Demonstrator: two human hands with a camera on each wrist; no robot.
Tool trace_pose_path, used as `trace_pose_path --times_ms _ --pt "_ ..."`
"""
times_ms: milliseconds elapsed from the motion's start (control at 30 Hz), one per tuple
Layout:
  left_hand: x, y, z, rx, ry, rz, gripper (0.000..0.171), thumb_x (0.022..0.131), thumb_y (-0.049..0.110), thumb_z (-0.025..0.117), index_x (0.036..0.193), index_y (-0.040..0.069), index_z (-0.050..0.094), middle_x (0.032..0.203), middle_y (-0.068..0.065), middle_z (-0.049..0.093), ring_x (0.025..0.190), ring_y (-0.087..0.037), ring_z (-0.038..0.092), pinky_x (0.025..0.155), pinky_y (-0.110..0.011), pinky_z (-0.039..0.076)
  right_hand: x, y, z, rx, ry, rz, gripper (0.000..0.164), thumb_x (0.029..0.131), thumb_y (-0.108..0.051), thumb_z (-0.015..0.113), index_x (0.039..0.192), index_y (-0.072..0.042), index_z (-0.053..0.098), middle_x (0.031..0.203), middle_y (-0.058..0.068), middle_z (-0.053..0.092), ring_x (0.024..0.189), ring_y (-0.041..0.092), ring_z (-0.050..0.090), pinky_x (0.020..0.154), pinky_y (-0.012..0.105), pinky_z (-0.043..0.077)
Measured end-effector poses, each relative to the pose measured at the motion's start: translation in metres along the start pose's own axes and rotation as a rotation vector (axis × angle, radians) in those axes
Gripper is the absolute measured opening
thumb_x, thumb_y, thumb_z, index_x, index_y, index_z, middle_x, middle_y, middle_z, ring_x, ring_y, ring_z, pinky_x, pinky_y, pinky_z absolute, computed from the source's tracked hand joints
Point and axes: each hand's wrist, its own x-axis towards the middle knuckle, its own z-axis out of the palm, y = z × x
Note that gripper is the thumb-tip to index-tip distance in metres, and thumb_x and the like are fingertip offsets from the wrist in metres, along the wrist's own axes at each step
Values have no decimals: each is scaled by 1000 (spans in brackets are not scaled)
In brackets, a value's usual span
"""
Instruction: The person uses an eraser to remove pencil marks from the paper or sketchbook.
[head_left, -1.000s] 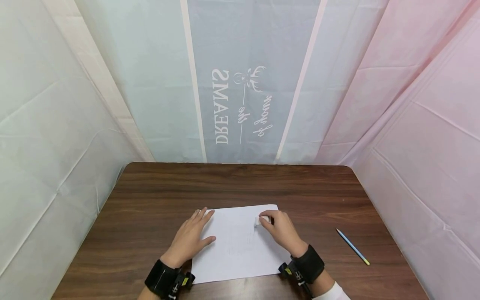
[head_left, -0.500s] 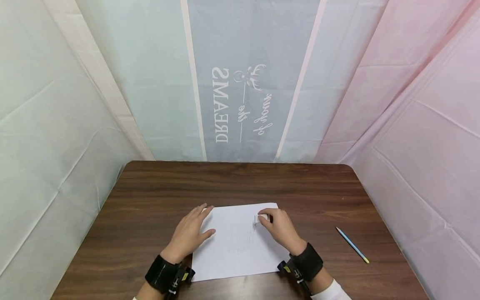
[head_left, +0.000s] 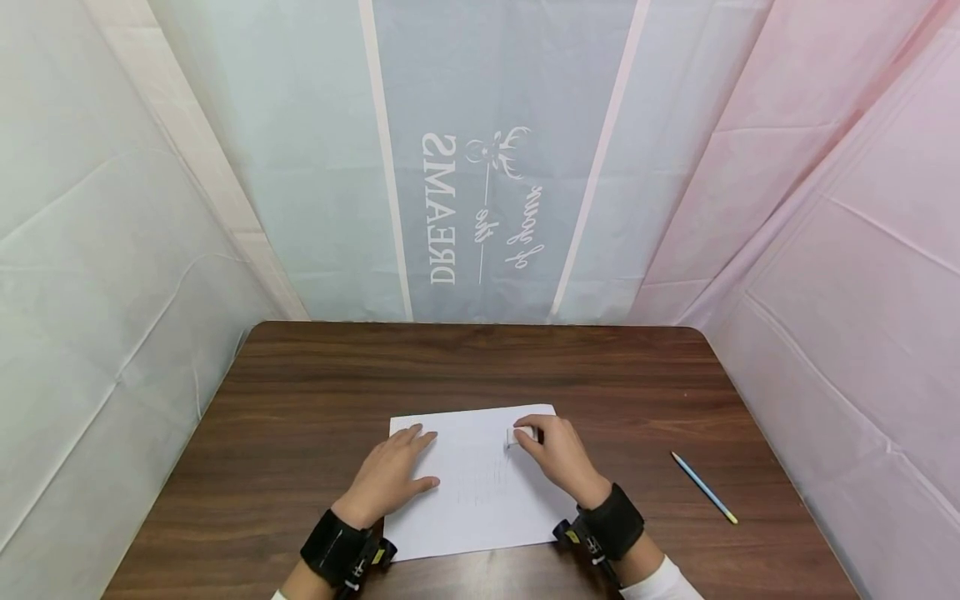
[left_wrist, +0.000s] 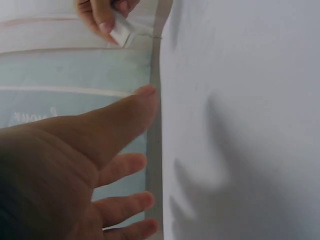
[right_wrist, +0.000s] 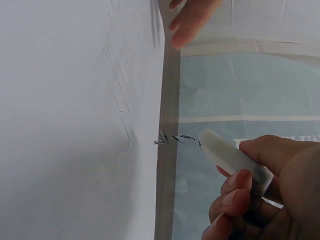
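Note:
A white eraser [head_left: 522, 435] is pinched between the thumb and fingers of my right hand [head_left: 564, 457], over the upper right part of a white sheet of paper [head_left: 420, 529]. In the right wrist view, the eraser [right_wrist: 225, 154] has a dark smudged end, with dark eraser crumbs [right_wrist: 172, 138] trailing beside it. Whether it touches the paper is unclear. Faint pencil strokes [right_wrist: 120, 75] mark the sheet. At the sheet's left edge lies my left hand [head_left: 392, 473], fingers extended and thumb spread, its fingertips over the paper. The left wrist view shows that thumb [left_wrist: 125, 117] straight.
A blue pencil [head_left: 703, 487] with a yellow end lies on the brown wooden table [head_left: 315, 367], right of the paper. Printed curtains [head_left: 495, 83] hang behind the table and at both sides. Each wrist wears a black strap [head_left: 613, 521] with a camera.
My left hand has shifted slightly right and toward me, uncovering the sheet's upper left corner. My right hand keeps its hold on the eraser, in almost the same place.

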Motion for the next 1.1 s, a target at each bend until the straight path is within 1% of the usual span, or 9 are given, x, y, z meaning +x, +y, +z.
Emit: trace_pose_path --times_ms 167,267,467,633,800,1100 --pt "-1 1 7 -14 -52 -2 72 80 38 85 141 10 59 152 -24 49 140 -45 47 110 -65 42 1 -1 0 4 -3 -5 18 96 -17 70 110 -9 77 58 -5 46 51 5 35 50 20 29" --pt "-1 0 11 -15 -69 2 73 78 35 87 141 10 59 154 -24 46 141 -46 44 110 -65 41 2 -2 0 6 1 -8 18 95 -16 70 110 -9 77 58 -5 46 51 5 35 50 20 30" --pt "-2 0 13 -11 -68 3 74 77 33 88 141 10 59 154 -24 45 141 -46 44 110 -65 41 2 -4 0 2 14 -12 16 95 -17 70 109 -11 78 58 -5 46 52 5 36 50 20 30" --pt "-5 1 14 -6 -82 1 75 76 34 89 141 11 59 154 -23 46 141 -46 45 110 -64 41 2 -5 -1 -2 20 -10 17 95 -16 70 109 -10 77 58 -5 46 52 5 35 50 20 29" --pt "-10 1 16 -10 -81 6 75 75 35 89 141 11 59 155 -23 45 141 -46 45 110 -65 41 1 -6 -2 8 13 5 18 95 -16 70 110 -8 77 59 -4 45 52 5 35 50 20 29" --pt "-22 2 16 -15 -57 26 76 73 34 90 139 10 61 152 -25 48 138 -48 47 108 -65 42 1 -7 -2 12 13 7 19 95 -17 70 110 -8 77 60 -4 45 53 5 36 50 20 30"
